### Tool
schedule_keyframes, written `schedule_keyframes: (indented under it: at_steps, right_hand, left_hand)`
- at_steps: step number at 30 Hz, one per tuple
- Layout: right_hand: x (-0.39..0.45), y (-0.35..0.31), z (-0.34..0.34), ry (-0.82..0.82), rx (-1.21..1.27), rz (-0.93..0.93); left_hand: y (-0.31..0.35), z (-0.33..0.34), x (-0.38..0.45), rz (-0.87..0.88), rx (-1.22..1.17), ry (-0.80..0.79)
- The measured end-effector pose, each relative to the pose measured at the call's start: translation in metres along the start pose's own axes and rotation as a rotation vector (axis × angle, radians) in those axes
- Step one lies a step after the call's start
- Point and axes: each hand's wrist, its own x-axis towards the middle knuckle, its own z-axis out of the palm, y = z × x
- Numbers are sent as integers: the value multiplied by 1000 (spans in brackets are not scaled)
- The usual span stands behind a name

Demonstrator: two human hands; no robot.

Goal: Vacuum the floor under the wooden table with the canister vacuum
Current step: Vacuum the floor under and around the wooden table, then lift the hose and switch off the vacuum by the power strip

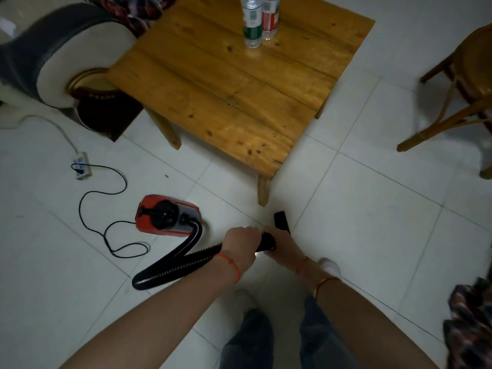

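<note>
Both hands grip the hose end — left hand [241,239] on the ribbed hose [170,267], right hand [279,245] by the nozzle [281,221]. Vacuum [167,216] sits plugged in, left of the worktop [229,83]. Nozzle's near the front leg, not under yet — floor beneath looks undone.

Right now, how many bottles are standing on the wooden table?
2. The green-labelled bottle and the red-labelled bottle stand side by side at the far edge of the wooden table. The frame cuts off their tops; others beyond may be hidden.
</note>
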Motion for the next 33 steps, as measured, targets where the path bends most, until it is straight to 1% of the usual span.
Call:
schedule_keyframes:
  at_steps: [3, 8, 12, 16, 20, 26, 33]
  right_hand:
    - [-6, -27, 20, 14, 10, 48]
    - [-7, -62, 40, 75, 114, 174]
    - [3, -87, 41, 88, 125, 171]
    - [17, -114, 35, 79, 92, 171]
    - [31, -134, 30, 113, 109, 191]
    - [49, -154, 28, 141, 153, 281]
    - [67, -181, 50, 196, 262, 362]
  left_hand:
    - [-26, 7, -22, 11, 45, 45]
    - [-68, 1, -51, 15, 95, 165]
    - [-96, -4, -64, 8, 163, 241]
    - [-123, -14, -67, -16, 172, 269]
    - [-153, -23, -64, -77, 174, 269]
    - [-215, -30, -66, -171, 17, 316]
    - [-294, -15, -73, -134, -188, 358]
